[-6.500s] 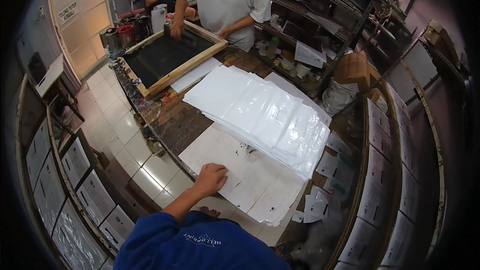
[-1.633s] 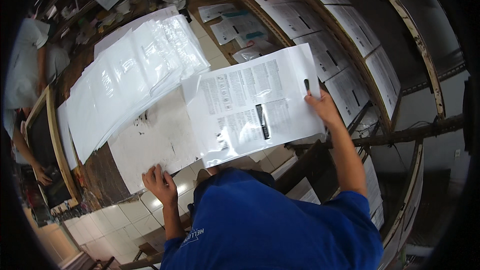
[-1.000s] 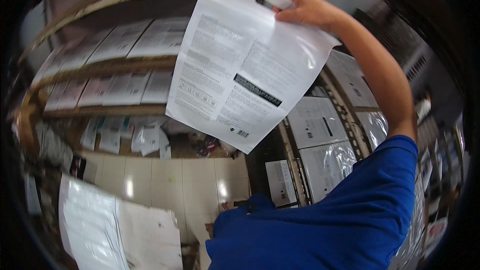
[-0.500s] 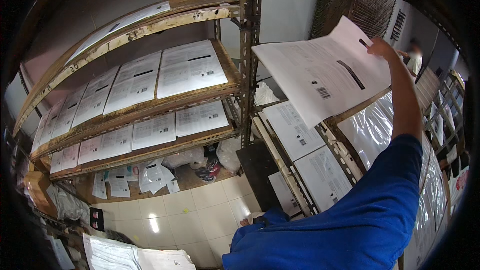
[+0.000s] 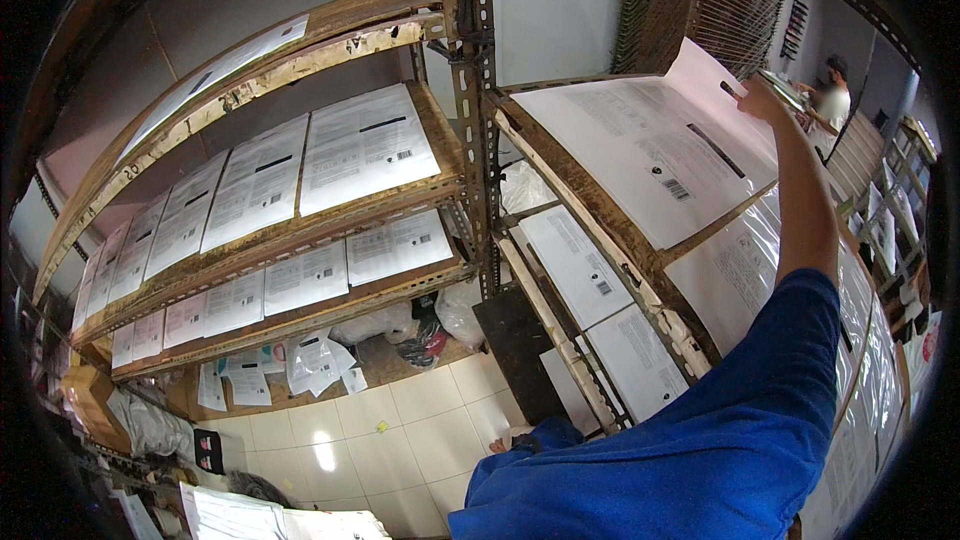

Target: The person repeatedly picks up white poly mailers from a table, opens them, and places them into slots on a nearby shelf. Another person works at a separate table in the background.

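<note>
My right hand is closed on the far right corner of a white printed sheet, thin and flexible, with a black bar and a barcode. The sheet's near part lies on a worn wooden shelf board, while its far corner curls up to my fingers. Beside it, nearer my arm, another printed sheet rests on the same board under my reaching forearm. My left hand is out of view.
A metal rack stands at left, its wooden shelves carrying rows of similar sheets. More sheets lie on a lower board. A sheet stack sits at bottom left. Clear plastic bags line the tiled floor. A person is far right.
The sheet has come down from the air onto the board, its near edge now flat. My right hand still grips the corner. The view has shifted slightly.
</note>
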Action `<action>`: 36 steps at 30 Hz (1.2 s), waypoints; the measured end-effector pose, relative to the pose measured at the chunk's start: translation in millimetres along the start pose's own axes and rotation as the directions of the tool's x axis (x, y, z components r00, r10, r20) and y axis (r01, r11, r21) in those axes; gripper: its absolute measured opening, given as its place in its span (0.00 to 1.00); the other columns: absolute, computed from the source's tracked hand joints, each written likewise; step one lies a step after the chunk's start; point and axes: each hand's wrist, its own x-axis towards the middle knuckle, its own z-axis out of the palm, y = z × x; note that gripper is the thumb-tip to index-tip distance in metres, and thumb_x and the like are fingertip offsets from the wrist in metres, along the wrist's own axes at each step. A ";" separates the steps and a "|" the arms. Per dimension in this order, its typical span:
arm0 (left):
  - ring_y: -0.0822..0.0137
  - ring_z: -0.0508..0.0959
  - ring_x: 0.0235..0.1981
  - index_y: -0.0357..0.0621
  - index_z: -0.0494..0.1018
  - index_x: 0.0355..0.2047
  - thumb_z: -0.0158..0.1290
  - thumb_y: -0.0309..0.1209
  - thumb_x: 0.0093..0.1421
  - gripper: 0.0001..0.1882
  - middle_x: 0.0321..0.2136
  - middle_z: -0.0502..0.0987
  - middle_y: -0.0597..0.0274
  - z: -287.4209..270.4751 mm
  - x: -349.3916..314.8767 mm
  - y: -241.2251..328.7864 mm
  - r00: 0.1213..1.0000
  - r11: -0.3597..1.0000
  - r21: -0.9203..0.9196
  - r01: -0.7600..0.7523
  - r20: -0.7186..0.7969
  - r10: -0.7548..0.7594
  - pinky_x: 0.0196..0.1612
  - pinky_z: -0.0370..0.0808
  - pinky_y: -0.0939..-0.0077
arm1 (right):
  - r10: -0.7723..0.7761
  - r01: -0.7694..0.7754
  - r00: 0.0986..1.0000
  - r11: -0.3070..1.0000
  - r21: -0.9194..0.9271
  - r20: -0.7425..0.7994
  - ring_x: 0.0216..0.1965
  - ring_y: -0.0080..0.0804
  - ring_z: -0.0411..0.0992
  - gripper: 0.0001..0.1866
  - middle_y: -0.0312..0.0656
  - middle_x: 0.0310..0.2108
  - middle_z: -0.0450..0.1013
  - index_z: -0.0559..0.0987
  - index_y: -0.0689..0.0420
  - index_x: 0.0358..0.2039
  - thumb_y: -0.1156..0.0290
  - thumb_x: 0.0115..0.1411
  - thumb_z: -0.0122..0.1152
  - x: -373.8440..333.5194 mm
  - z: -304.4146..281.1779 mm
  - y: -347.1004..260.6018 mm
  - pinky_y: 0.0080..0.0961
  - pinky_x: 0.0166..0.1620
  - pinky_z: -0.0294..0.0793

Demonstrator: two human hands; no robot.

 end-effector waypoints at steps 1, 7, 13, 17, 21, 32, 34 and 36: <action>0.46 0.71 0.47 0.33 0.73 0.42 0.47 0.35 0.63 0.16 0.44 0.73 0.43 -1.2 0.6 0.0 1.000 1.000 0.002 -0.003 0.002 0.003 0.53 0.65 0.49 | 0.014 -0.014 1.000 1.000 0.002 0.014 0.47 0.50 0.72 0.23 0.54 0.45 0.73 0.76 0.60 0.46 0.62 0.51 0.58 0.2 1.1 -4.8 0.37 0.51 0.72; 0.46 0.70 0.48 0.32 0.73 0.43 0.46 0.34 0.63 0.16 0.45 0.72 0.43 3.9 0.4 -1.5 0.999 1.000 -0.022 -0.004 0.037 0.005 0.53 0.65 0.49 | 0.156 -0.158 0.987 0.986 0.051 0.036 0.52 0.49 0.69 0.23 0.48 0.51 0.70 0.73 0.57 0.51 0.65 0.54 0.57 13.4 23.9 20.6 0.42 0.53 0.70; 0.45 0.70 0.49 0.32 0.72 0.43 0.46 0.34 0.63 0.16 0.45 0.72 0.42 -25.2 -17.2 -35.5 0.995 0.992 0.077 0.098 0.012 -0.099 0.54 0.64 0.49 | 0.199 -0.149 0.953 0.963 0.223 -0.226 0.60 0.48 0.62 0.28 0.47 0.61 0.62 0.66 0.56 0.59 0.67 0.57 0.54 46.4 13.3 -21.7 0.42 0.59 0.65; 0.45 0.69 0.49 0.31 0.72 0.43 0.45 0.33 0.63 0.16 0.46 0.72 0.41 -22.0 -70.0 -103.1 0.915 0.872 0.290 0.394 -0.041 -0.400 0.54 0.63 0.49 | -0.224 0.390 0.858 0.869 0.303 -0.462 0.57 0.50 0.66 0.24 0.55 0.55 0.68 0.68 0.64 0.57 0.69 0.61 0.52 83.7 -51.4 -39.9 0.37 0.60 0.63; 0.47 0.65 0.53 0.34 0.72 0.44 0.49 0.28 0.57 0.15 0.47 0.70 0.45 -56.1 -76.9 -90.2 0.760 0.763 0.088 0.640 -0.220 -0.612 0.57 0.58 0.52 | -0.632 0.738 0.670 0.513 0.438 -0.389 0.59 0.42 0.66 0.23 0.52 0.56 0.68 0.67 0.66 0.58 0.70 0.63 0.50 43.1 -153.1 -230.9 0.33 0.62 0.61; 0.50 0.65 0.53 0.39 0.72 0.45 0.54 0.28 0.52 0.18 0.50 0.67 0.47 -123.0 -25.4 -49.0 0.648 0.643 -0.181 0.744 -0.041 -0.761 0.56 0.61 0.57 | -0.872 0.959 -0.083 -0.201 0.198 -0.483 0.46 0.51 0.73 0.19 0.55 0.44 0.74 0.73 0.66 0.49 0.79 0.56 0.56 -313.8 -307.3 -567.6 0.36 0.50 0.71; 0.49 0.64 0.53 0.37 0.70 0.48 0.55 0.28 0.52 0.22 0.52 0.65 0.46 -139.9 -20.8 -56.3 0.706 0.711 -0.081 0.698 -0.083 -0.703 0.57 0.61 0.55 | -0.806 0.888 -0.259 -0.415 0.196 -0.532 0.44 0.48 0.74 0.19 0.53 0.43 0.75 0.74 0.64 0.49 0.78 0.55 0.59 -397.5 -297.1 -598.8 0.36 0.48 0.72; 0.48 0.63 0.54 0.35 0.66 0.53 0.57 0.28 0.51 0.28 0.54 0.63 0.45 -155.2 -14.1 -72.6 0.776 0.768 0.114 0.631 -0.130 -0.618 0.58 0.59 0.54 | -0.799 0.804 -0.345 -0.522 0.283 -0.493 0.43 0.47 0.75 0.18 0.53 0.42 0.75 0.75 0.63 0.47 0.76 0.55 0.60 -467.3 -278.4 -620.7 0.36 0.47 0.73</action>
